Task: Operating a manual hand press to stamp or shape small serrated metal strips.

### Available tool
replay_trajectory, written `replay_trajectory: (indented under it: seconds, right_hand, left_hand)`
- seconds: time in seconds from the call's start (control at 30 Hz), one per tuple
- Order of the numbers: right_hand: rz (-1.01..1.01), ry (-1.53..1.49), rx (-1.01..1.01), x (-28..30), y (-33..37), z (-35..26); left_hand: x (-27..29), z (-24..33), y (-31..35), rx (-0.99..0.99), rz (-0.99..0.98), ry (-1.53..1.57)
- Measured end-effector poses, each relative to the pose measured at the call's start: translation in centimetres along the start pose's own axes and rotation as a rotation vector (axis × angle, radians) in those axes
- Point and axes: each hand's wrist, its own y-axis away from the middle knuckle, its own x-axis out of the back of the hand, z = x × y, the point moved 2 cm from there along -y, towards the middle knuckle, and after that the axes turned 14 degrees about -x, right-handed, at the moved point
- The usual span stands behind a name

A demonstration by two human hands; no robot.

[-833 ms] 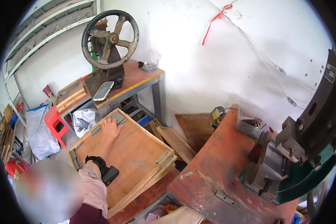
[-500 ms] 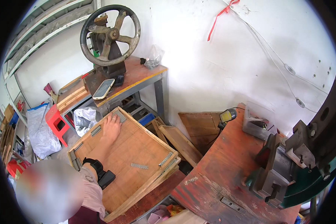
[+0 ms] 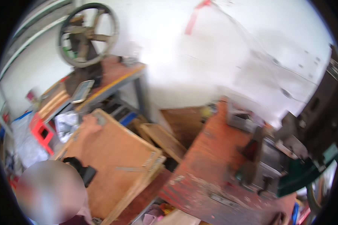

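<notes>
My left hand reaches over a shallow wooden tray and rests at its far corner. Beside the fingers lies a small group of grey metal pieces. Motion smears the fingers, so their grip on any piece cannot be made out. A black strap with a small box-like device sits at that wrist. One short row of metal pieces lies on the tray floor, and another row lies along its right side. My right hand cannot be made out anywhere.
A worn red bench stands at the right, carrying a metal vise-like machine and a clear plastic bin. Behind the tray, a table bears a handwheel press and a phone. A red stool stands left.
The whole view has swung right, shifting the scene leftward and blurring it. My left hand stays at the same far corner of the tray; its fingers are less distinct now.
</notes>
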Motion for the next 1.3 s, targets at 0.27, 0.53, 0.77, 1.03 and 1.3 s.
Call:
replay_trajectory:
  seconds: [0.27, 0.53, 0.77, 1.03, 1.3]
  right_hand:
    - [-0.016, -0.053, -0.024, -0.3, 0.2, 1.3]
    - [0.004, -0.113, 0.005, -0.1, 0.4, 0.8]
    - [0.029, -0.114, 0.055, -0.1, 0.2, 1.5]
    - [0.017, -0.160, 0.079, 0.1, 0.2, 1.7]
    - [0.017, -0.188, 0.076, 0.3, 0.1, 1.8]
  left_hand:
    - [-4.3, -2.9, -1.6, -0.198, 0.501, -0.063]
    - [-3.5, 2.0, 2.4, -0.291, 0.337, 0.523]
    - [-1.5, 4.6, 4.2, -0.306, 0.347, 0.611]
    - [-0.8, 4.0, 6.3, -0.328, 0.179, 0.793]
    - [8.9, 14.1, 15.2, -0.357, 0.098, 1.075]
